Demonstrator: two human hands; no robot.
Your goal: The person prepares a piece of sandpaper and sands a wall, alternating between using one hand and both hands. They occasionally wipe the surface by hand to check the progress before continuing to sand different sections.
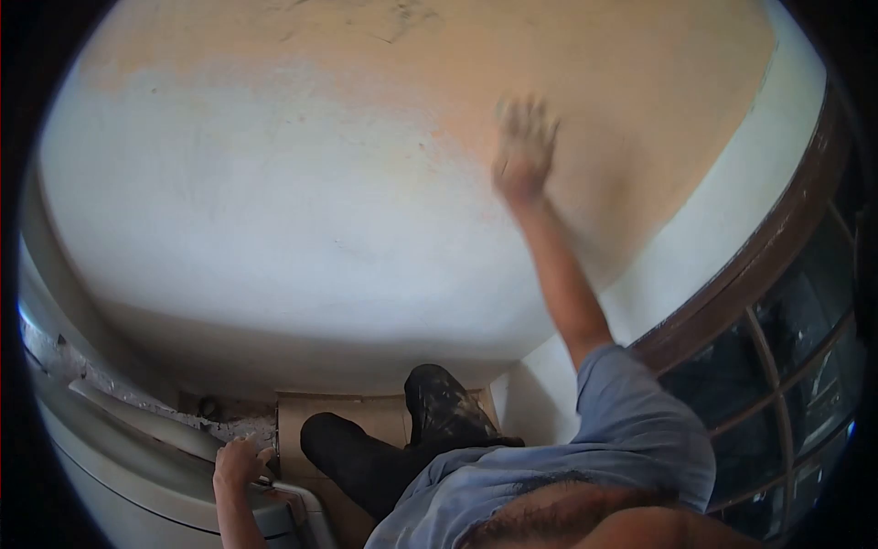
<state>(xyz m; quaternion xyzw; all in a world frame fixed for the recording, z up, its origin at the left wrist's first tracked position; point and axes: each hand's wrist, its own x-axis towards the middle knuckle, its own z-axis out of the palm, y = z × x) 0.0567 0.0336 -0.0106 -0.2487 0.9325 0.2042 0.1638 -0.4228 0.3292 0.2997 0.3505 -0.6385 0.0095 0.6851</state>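
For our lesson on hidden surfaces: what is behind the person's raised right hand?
Behind the right hand is the wall, tan above and to the right of it. The patch the hand and forearm cover is hidden, as is anything between hand and wall.

Head camera, near the wall (302, 210)
Mounted high, it looks forward at the wall and steeply down toward its foot.

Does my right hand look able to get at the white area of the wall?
Probably yes: the right hand is raised at the tan area, close to the white area, with nothing visible in between.
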